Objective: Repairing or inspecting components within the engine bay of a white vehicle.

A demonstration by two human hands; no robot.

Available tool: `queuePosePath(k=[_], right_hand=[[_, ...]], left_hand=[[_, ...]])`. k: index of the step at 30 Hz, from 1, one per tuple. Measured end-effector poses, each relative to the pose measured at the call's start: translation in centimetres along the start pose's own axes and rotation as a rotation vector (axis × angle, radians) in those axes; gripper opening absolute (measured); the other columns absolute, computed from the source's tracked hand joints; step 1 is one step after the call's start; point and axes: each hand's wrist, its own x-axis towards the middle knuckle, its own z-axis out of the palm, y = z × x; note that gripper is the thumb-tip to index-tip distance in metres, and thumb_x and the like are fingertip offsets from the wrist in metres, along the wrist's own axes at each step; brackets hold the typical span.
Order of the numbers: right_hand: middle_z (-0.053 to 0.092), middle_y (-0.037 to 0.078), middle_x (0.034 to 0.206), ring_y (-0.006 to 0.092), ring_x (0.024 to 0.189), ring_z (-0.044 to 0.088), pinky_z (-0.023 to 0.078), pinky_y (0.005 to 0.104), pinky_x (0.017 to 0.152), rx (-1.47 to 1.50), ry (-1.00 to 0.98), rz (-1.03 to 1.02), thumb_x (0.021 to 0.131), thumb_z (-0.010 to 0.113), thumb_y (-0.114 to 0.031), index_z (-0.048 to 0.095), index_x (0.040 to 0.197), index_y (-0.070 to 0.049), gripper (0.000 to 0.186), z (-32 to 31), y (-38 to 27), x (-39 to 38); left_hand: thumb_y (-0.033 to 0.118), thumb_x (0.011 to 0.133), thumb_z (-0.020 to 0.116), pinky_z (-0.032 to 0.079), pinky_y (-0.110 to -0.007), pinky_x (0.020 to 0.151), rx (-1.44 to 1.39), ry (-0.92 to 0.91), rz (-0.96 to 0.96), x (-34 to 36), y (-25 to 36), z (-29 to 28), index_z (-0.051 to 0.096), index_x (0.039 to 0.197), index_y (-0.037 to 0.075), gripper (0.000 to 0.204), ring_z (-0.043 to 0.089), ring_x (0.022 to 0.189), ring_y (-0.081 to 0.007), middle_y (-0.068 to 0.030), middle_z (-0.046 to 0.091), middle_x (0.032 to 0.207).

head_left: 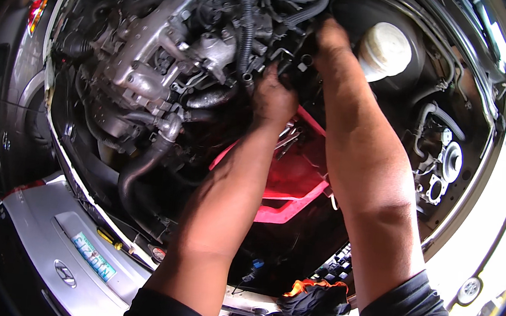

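A: Hands first. What do they grip?
B: Cannot tell. Left hand (276, 99) looks curled, its fingertips mostly hidden. Right hand (333, 42) reaches farther, just to the right, fingers lost in shadow.
A: Nearest things?
B: Small round fitting (306, 59) between the two hands. Ribbed black hose (245, 31) just left of the left hand, running toward the far side.
A: Handling?
B: My judgement: hose light, flexible, possibly slick with grime; best held close to its near end, not mid-length. Fitting looks hard and stiff; pinch it by the rim.
A: Outward from there?
B: Red tray (278, 216) on the near side of the hands, metal tools (288, 142) lying in it. White reservoir (385, 51) right of the right hand. Grey metal engine (154, 43) to the left.
A: Outer edge?
B: Orange-and-black cloth item (315, 303), near edge. Yellow-handled tool (109, 238), near left. Silver car (40, 243) beyond it, farther left.
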Motion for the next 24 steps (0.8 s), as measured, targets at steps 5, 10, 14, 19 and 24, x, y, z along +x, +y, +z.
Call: queuePosePath(k=[5, 10, 14, 19, 24], right_hand=[[0.061, 0.012, 0.09, 0.0277, 0.076, 0.058, 0.048, 0.0417, 0.067, -0.091, -0.111, -0.038, 0.089, 0.062, -0.036, 0.061, 0.103, -0.003, 0.036, -1.2, 1.7, 2.4], [0.06, 0.009, 0.084, 0.0234, 0.071, 0.057, 0.047, 0.039, 0.064, 0.116, -0.065, 0.123, 0.088, 0.063, -0.037, 0.062, 0.1, -0.006, 0.033, 0.1, -1.2, -2.2], [0.064, 0.011, 0.092, 0.0233, 0.074, 0.06, 0.048, 0.0398, 0.066, 0.159, -0.111, 0.136, 0.09, 0.058, -0.037, 0.064, 0.102, -0.006, 0.034, -0.1, -2.1, -2.9], [0.067, 0.02, 0.11, 0.029, 0.1, 0.066, 0.051, 0.045, 0.085, -1.565, -0.242, -0.733, 0.092, 0.048, -0.017, 0.062, 0.116, 0.001, 0.033, -2.2, -2.5, -1.1], [0.067, 0.021, 0.114, 0.0337, 0.108, 0.066, 0.054, 0.0423, 0.09, -1.466, -0.238, -0.479, 0.076, 0.069, -0.01, 0.068, 0.108, -0.003, 0.033, -0.5, -4.1, -3.4]], left_hand=[[0.015, 0.091, 0.055, 0.048, -0.045, 0.096, 0.021, -0.099, -0.116, 0.1, 0.8, -0.9, 0.057, 0.128, 0.002, 0.04, 0.061, 0.111, -0.041, -0.0232, 0.064, 0.119], [0.014, 0.089, 0.056, 0.05, -0.046, 0.091, 0.015, -0.01, -0.019, 0.1, -0.4, -0.7, 0.059, 0.126, 0.003, 0.038, 0.063, 0.104, -0.0413, -0.0231, 0.066, 0.114], [0.014, 0.089, 0.057, 0.05, -0.045, 0.091, -0.014, -0.011, 0.009, 0.1, -0.1, 0.0, 0.059, 0.126, 0.004, 0.039, 0.064, 0.105, -0.0401, -0.0217, 0.066, 0.115], [0.015, 0.087, 0.062, 0.049, -0.045, 0.094, -0.023, 0.038, 0.116, -0.4, 0.2, 0.4, 0.058, 0.126, 0.002, 0.042, 0.061, 0.108, -0.042, -0.023, 0.064, 0.118], [0.034, 0.093, 0.056, 0.03, -0.049, 0.114, 0.249, -0.084, 0.091, -0.5, 0.2, 0.1, 0.04, 0.14, -0.006, 0.064, 0.043, 0.13, -0.0471, -0.029, 0.049, 0.138]])
